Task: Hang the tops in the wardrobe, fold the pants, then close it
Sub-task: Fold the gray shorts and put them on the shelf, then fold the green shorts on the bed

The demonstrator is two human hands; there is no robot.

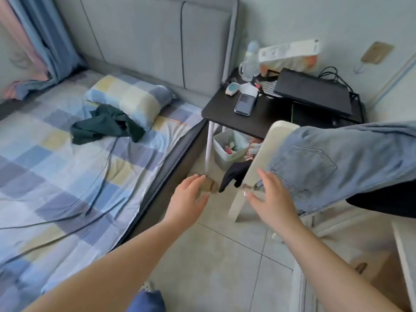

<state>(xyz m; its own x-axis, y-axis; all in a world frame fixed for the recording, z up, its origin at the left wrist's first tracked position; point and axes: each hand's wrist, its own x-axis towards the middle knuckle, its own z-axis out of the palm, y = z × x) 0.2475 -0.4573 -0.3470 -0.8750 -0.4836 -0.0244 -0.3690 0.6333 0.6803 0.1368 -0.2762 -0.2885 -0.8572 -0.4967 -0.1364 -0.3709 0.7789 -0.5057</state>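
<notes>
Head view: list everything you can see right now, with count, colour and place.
jeans: 1, light blue, draped over cream chair back
dark garment: 1, dark green, crumpled on bed by pillow
pillow: 1, blue-yellow check, head of bed
side table: 1, black, beside bed
phone: 1, dark, on side table
bin: 1, pale, under side table
left hand: open, above floor
right hand: open, nearing jeans

We count two bare hands: left hand [188,199], right hand [273,197], both with fingers spread. One pair of light-blue jeans [333,163] over one cream chair back [267,154]. One dark green garment [105,124] on one bed [56,176]. One pillow [129,97]. One black side table [265,115], one phone [245,103], one bottle [251,59]. One bin [227,147].
</notes>
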